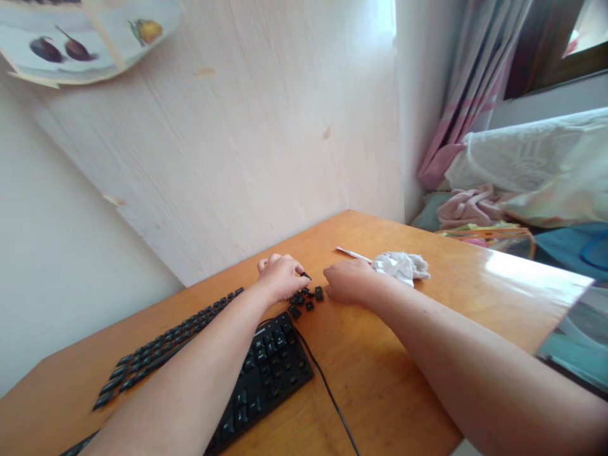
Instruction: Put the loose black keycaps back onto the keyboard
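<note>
A black keyboard [266,367] lies on the orange wooden table [408,335], partly under my left forearm. Several loose black keycaps [308,301] lie just beyond its far end. My left hand [281,277] is curled above them and pinches one black keycap at its fingertips. My right hand [349,282] rests closed on the table just right of the keycaps; what it holds, if anything, is hidden. A crumpled white cloth [401,265] lies right behind my right hand, and a thin white stick [354,254] lies by it.
The keyboard's black cable [327,386] runs toward the table's near edge. A pale wood-grain wall panel [237,145] stands behind the table. To the right are a pink striped curtain [468,82] and bedding [532,171].
</note>
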Demonstrator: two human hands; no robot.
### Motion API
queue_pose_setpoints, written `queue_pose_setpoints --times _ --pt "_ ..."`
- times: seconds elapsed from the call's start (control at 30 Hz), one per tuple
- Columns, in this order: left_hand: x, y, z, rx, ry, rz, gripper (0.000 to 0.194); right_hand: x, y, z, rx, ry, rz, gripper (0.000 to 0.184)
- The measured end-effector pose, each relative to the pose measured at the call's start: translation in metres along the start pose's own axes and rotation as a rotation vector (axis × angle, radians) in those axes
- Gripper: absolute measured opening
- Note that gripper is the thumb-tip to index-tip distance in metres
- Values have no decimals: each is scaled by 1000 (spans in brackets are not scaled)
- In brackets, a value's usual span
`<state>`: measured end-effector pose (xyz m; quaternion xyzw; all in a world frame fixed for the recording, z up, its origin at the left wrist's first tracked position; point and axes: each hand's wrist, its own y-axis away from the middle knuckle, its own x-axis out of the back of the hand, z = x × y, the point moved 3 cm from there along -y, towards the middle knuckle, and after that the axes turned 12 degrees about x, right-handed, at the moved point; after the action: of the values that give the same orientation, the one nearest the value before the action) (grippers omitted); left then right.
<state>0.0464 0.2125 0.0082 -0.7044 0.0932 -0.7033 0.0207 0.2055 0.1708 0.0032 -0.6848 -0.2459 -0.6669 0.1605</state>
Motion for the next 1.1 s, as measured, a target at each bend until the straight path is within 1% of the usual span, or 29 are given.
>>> queue_pose_setpoints --times 0.13,0.3,0.43,0.53,0.67,0.83,1.1 --pt "18 28 -15 -29 53 5 27 0 0 -3 18 4 -37 36" --pt "30 76 -33 -73 108 26 21 -3 0 -8 51 5 -73 36" --pt "33 112 -36 -74 111 31 20 -2 2 -11 55 8 -59 35" --pt "33 130 -32 -87 101 55 20 -2 3 -12 55 7 -52 35" --pt "29 141 -27 -103 101 72 21 -2 2 -12 61 7 -43 36" --pt "26 143 -25 -101 89 63 22 -4 1 -11 77 -1 -18 34" --pt "26 147 -19 -98 73 86 18 -5 0 -10 83 -2 -11 34"
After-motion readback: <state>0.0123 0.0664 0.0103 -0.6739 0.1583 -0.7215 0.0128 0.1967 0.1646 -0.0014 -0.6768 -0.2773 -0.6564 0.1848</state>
